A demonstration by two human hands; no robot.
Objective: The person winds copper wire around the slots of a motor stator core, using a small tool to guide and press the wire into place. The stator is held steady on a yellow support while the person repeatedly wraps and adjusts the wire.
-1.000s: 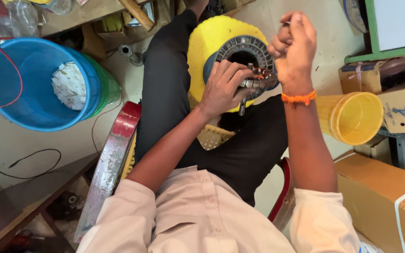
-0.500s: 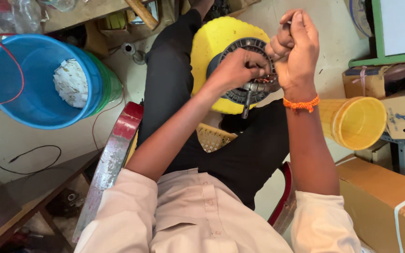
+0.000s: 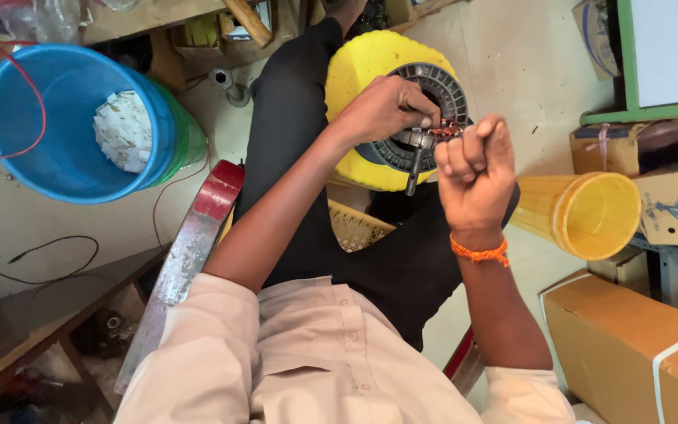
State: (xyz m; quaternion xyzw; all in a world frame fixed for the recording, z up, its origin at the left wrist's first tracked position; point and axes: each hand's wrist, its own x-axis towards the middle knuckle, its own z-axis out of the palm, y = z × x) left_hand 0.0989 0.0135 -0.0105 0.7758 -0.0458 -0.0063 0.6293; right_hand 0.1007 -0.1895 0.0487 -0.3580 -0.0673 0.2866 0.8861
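A round yellow housing (image 3: 359,78) with a grey ribbed motor ring (image 3: 449,86) in it rests on my lap, against my black trousers. My left hand (image 3: 382,110) lies over the centre of the ring, fingers curled on the winding area. A short metal shaft (image 3: 413,169) sticks out below it. My right hand (image 3: 476,169), with an orange thread band at the wrist, is a closed fist just right of the ring. It seems to pinch a thin copper wire (image 3: 445,129) that runs from the winding; the strand itself is barely visible.
A blue bucket (image 3: 25,157) holding white scraps, nested in a green one, stands at the left. At the right lie a yellow plastic tub (image 3: 598,216) on its side and cardboard boxes (image 3: 629,345). A red metal bar (image 3: 194,228) and a black cable (image 3: 49,259) are at my left.
My right fist has come down from above the ring toward my body, now lower and beside the shaft. My left hand stays on the ring's centre.
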